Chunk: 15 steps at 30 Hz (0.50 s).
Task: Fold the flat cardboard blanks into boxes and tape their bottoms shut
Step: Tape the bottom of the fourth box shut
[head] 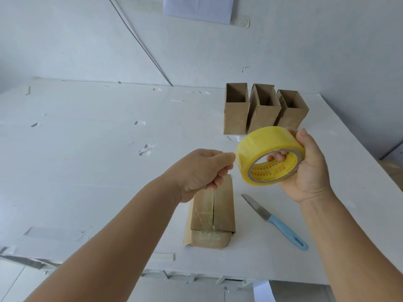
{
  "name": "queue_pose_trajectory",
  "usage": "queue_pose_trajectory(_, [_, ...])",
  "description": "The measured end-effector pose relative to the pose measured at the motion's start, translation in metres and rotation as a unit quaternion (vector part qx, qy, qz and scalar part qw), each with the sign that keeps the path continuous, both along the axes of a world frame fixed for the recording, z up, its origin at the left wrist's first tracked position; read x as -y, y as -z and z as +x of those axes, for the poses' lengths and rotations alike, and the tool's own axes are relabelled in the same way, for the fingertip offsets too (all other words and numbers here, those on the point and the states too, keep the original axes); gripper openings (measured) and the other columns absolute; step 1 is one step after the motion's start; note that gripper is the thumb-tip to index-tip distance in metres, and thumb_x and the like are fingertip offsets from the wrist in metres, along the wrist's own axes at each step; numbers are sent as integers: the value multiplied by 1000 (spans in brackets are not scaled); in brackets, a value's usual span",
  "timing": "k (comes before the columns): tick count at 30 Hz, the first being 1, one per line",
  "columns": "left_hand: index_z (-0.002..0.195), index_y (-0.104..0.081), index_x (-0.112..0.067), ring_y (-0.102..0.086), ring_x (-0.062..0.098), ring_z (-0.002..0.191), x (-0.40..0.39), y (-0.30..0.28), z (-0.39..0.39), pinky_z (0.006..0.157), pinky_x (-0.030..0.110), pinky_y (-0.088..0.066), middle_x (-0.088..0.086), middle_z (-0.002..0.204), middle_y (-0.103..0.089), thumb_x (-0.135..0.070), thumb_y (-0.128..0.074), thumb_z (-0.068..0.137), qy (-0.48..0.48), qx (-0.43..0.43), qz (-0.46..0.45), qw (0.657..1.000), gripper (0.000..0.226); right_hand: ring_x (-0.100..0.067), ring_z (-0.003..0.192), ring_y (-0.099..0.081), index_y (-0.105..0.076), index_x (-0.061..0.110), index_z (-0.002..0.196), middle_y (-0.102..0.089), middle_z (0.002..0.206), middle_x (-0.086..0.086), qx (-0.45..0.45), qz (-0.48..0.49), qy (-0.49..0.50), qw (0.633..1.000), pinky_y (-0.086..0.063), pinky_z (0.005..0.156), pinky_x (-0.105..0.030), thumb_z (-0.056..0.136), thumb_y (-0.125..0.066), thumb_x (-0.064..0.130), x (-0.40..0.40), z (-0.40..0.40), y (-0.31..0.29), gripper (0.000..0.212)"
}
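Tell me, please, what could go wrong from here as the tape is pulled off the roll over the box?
The clear strip pinched by the left hand may fold and stick to itself, as it hangs free off the yellow roll of packing tape held by the right hand. The brown cardboard box lying on the table is unheld, so it could shift. The blue-handled knife lies bare-bladed near the right forearm, a possible cut hazard.
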<state>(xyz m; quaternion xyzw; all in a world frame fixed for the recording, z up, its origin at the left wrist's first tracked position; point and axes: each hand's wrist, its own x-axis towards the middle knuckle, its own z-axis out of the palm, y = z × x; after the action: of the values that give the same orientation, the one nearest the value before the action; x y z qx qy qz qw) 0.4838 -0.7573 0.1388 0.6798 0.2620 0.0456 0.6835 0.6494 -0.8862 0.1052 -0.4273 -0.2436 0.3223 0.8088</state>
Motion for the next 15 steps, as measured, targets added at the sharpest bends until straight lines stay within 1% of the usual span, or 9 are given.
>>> queue_pose_trajectory(2, [62,-47,-16,-43,14,58,-3,0,-3,59,25,-39,-4,59,-44,-38,-52,94,-23,8,-8,1000,39,-10,53,-48,-67,24,81,-49,53,3,-3,9,8,1000,-46,68,-29,59,-77,55,0,0,-2,39])
queue_pose_trajectory(4, [56,-41,-19,-42,15,58,-6,2,-6,62,27,-40,-5,57,-40,-52,-50,91,-37,7,-6,999,49,-9,53,-47,-66,25,78,-49,54,6,-6,22,19,1000,-45,67,-29,68,-69,52,1,1,-2,28])
queue_pose_trajectory(5, [53,-38,-20,-42,16,59,-6,4,-7,64,27,-40,-5,56,-39,-54,-50,90,-43,5,-3,999,52,-9,52,-46,-65,26,77,-48,54,6,-11,26,26,999,-43,68,-30,72,-63,50,1,1,-3,24])
queue_pose_trajectory(6, [52,-37,-20,-42,16,61,-7,6,-8,64,28,-40,-5,56,-39,-52,-51,90,-48,3,2,999,52,-9,52,-45,-64,25,76,-46,54,6,-20,28,33,999,-42,68,-31,75,-59,48,0,1,-3,23])
queue_pose_trajectory(8, [54,-38,-19,-45,17,62,-8,9,-9,65,28,-41,-3,58,-45,-37,-54,93,-47,-3,14,999,46,-10,52,-43,-63,24,75,-44,54,6,-34,29,39,998,-42,68,-32,77,-56,46,0,2,-2,23])
queue_pose_trajectory(10, [58,-42,-16,-49,17,62,-10,13,-9,67,29,-43,2,65,-56,-23,-51,93,-34,-11,29,999,37,-10,53,-43,-62,23,76,-44,55,5,-34,29,34,998,-42,68,-32,73,-62,48,-2,2,-1,25])
queue_pose_trajectory(11, [60,-45,-14,-51,17,62,-11,14,-10,67,29,-44,4,68,-62,-20,-50,93,-30,-14,31,999,33,-11,53,-43,-62,23,77,-45,55,5,-33,29,27,999,-43,68,-32,69,-68,50,-2,2,-1,28])
queue_pose_trajectory(13, [68,-53,-10,-57,16,62,-13,17,-11,64,26,-47,8,76,-70,-16,-48,93,-21,-15,33,999,26,-11,53,-43,-62,22,77,-45,55,4,-33,28,19,999,-43,67,-32,60,-76,53,-3,3,0,38])
queue_pose_trajectory(15, [78,-62,-5,-62,15,63,-13,19,-11,60,22,-50,11,79,-73,-12,-49,94,-16,-13,42,999,22,-12,54,-43,-62,22,77,-45,56,4,-31,30,17,999,-43,67,-32,56,-78,54,-3,4,1,41])
